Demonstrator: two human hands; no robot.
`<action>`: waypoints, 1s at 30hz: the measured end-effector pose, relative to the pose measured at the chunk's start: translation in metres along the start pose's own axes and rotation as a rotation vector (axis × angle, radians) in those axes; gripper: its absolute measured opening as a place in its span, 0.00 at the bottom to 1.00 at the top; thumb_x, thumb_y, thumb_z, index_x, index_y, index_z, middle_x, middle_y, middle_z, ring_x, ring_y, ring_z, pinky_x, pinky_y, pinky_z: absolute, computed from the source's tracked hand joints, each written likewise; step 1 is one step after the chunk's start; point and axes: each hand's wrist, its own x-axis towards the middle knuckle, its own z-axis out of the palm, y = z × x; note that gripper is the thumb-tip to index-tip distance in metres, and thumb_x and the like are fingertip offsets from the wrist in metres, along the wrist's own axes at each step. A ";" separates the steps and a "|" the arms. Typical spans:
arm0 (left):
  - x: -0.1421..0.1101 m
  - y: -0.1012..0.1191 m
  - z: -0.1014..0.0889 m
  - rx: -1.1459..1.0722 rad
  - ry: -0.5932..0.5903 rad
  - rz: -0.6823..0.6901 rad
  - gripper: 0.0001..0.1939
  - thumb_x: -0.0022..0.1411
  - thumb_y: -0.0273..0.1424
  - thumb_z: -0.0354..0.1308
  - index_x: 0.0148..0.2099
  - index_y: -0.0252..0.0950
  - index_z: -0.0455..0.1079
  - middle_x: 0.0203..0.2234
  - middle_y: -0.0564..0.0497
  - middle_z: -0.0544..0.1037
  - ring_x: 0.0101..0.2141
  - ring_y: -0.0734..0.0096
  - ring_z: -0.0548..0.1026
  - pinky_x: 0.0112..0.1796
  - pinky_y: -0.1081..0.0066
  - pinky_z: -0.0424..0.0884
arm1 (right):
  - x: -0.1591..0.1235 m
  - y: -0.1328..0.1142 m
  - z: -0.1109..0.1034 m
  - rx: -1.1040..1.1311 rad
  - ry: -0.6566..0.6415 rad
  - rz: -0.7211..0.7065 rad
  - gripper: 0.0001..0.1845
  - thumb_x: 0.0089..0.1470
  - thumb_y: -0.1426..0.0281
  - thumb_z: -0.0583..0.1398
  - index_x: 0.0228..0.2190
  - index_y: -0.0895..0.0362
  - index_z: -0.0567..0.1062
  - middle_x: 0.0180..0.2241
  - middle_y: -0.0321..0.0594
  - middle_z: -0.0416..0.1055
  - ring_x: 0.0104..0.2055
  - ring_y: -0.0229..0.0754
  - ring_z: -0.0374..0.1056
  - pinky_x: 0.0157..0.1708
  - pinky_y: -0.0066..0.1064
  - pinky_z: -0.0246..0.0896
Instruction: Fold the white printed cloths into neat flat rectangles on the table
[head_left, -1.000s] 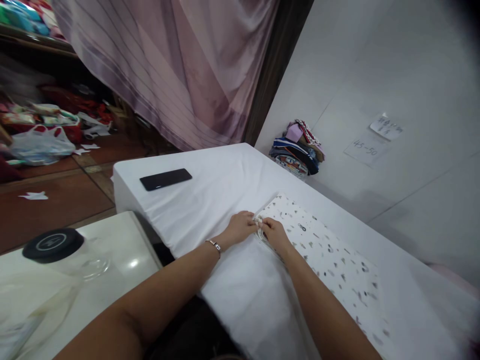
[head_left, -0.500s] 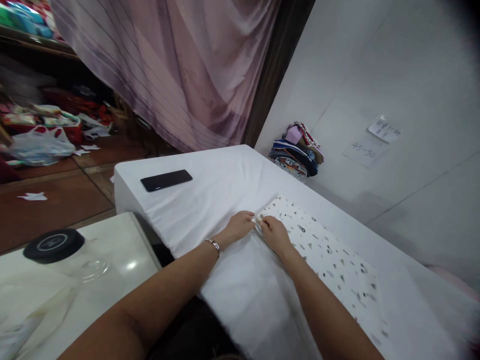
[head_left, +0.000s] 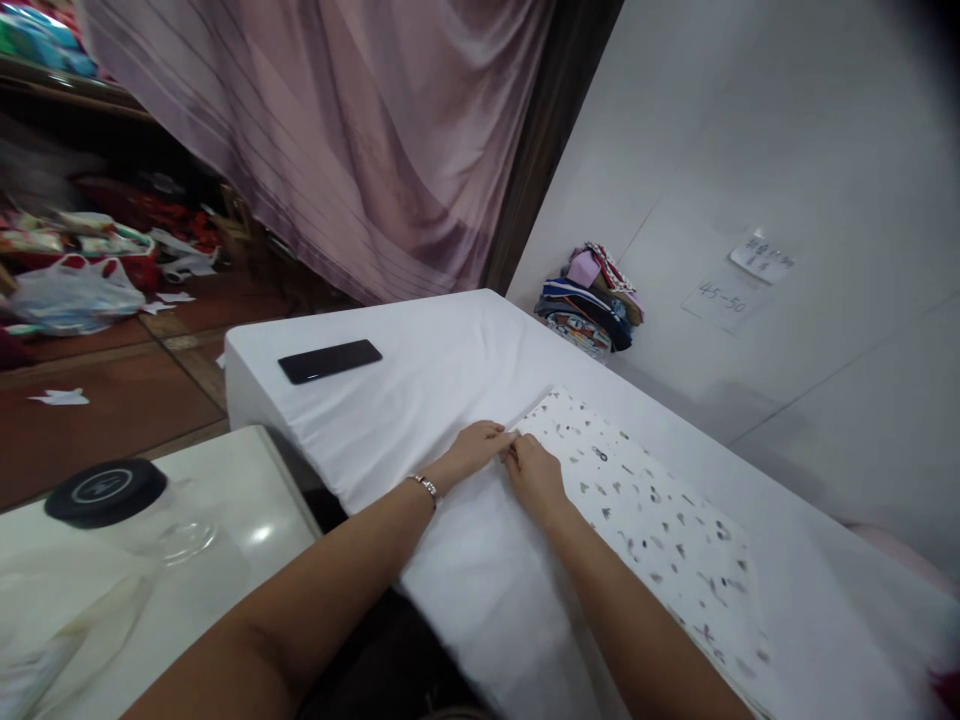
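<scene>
A white cloth with small dark specks (head_left: 645, 505) lies flat on the white-covered table (head_left: 420, 390). My left hand (head_left: 474, 450), with a bracelet on its wrist, and my right hand (head_left: 534, 472) meet at the cloth's near left corner. Both hands have their fingers curled and pinched on that corner's edge. The fingertips touch each other there.
A black phone (head_left: 330, 360) lies at the table's far left. A stack of folded clothes (head_left: 592, 300) sits against the white wall, with paper notes (head_left: 757, 255) taped further right. A clear jar with a black lid (head_left: 105, 495) stands on the lower left surface. A pink curtain (head_left: 337, 140) hangs behind.
My hands stayed together at the cloth's corner, shifting slightly left and pressing the edge flatter. The camera turned a little.
</scene>
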 end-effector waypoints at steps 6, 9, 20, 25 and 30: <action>0.000 -0.002 0.002 0.198 0.026 0.035 0.15 0.56 0.32 0.48 0.26 0.36 0.74 0.44 0.50 0.75 0.47 0.67 0.70 0.47 0.74 0.65 | -0.011 0.001 -0.007 0.251 0.012 -0.035 0.10 0.56 0.71 0.53 0.40 0.55 0.70 0.37 0.39 0.68 0.38 0.39 0.64 0.36 0.29 0.58; -0.002 0.000 0.002 0.239 0.051 0.043 0.16 0.57 0.31 0.47 0.24 0.37 0.73 0.44 0.49 0.76 0.48 0.67 0.69 0.49 0.71 0.63 | -0.019 0.008 -0.014 0.276 0.043 -0.061 0.10 0.56 0.73 0.51 0.37 0.54 0.72 0.36 0.39 0.68 0.39 0.39 0.64 0.38 0.29 0.58; -0.007 0.006 0.007 0.430 0.110 0.093 0.16 0.61 0.31 0.44 0.28 0.35 0.72 0.47 0.45 0.73 0.51 0.63 0.67 0.51 0.64 0.62 | -0.052 0.037 -0.004 0.087 0.011 -0.126 0.16 0.57 0.75 0.50 0.43 0.53 0.74 0.39 0.42 0.68 0.44 0.43 0.61 0.40 0.29 0.58; -0.011 0.009 0.011 0.528 0.137 0.092 0.15 0.62 0.31 0.44 0.31 0.35 0.71 0.50 0.44 0.70 0.53 0.60 0.64 0.51 0.58 0.60 | -0.048 0.035 -0.005 0.091 -0.002 -0.106 0.15 0.57 0.74 0.50 0.40 0.53 0.74 0.39 0.41 0.68 0.44 0.42 0.61 0.40 0.28 0.57; -0.007 0.000 0.012 0.528 0.190 0.107 0.10 0.60 0.29 0.47 0.33 0.36 0.69 0.50 0.44 0.70 0.52 0.60 0.65 0.49 0.60 0.61 | -0.035 0.027 0.002 0.093 0.028 -0.161 0.16 0.59 0.73 0.50 0.47 0.55 0.69 0.42 0.43 0.67 0.45 0.42 0.59 0.44 0.31 0.55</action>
